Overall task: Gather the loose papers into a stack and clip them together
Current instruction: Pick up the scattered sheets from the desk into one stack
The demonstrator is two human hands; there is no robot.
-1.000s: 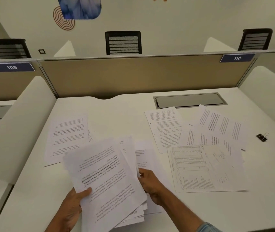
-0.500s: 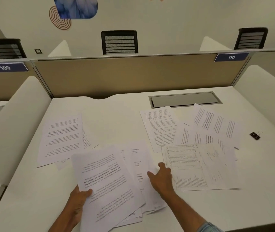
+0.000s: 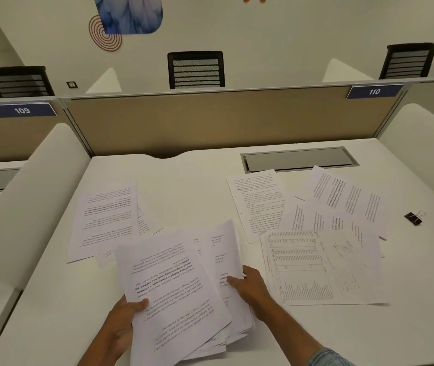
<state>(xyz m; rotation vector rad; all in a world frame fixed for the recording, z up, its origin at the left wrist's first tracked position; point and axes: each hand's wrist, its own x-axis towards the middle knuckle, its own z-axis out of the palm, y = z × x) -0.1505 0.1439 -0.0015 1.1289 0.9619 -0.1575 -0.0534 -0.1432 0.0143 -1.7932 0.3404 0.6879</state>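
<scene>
Head view shows the left hand (image 3: 124,320) clamped on the near left edge of a loose bundle of papers (image 3: 173,286), thumb on top of the front sheet, fingers hidden beneath. The right hand (image 3: 250,286) pinches the right edge of another sheet (image 3: 226,249) that sits fanned just behind the bundle, thumb pressed on its printed face. The bundle is untidy, its lower corners splayed out over the white desk (image 3: 197,180). To the left, a printed page (image 3: 105,217) lies flat on the desk with a second one peeking from under it. To the right, several overlapping pages (image 3: 316,220) are spread out, a sheet with a table (image 3: 303,268) lying nearest. A black binder clip (image 3: 413,218) rests alone on the desk, well apart from the hands, beyond the right-hand pages.
</scene>
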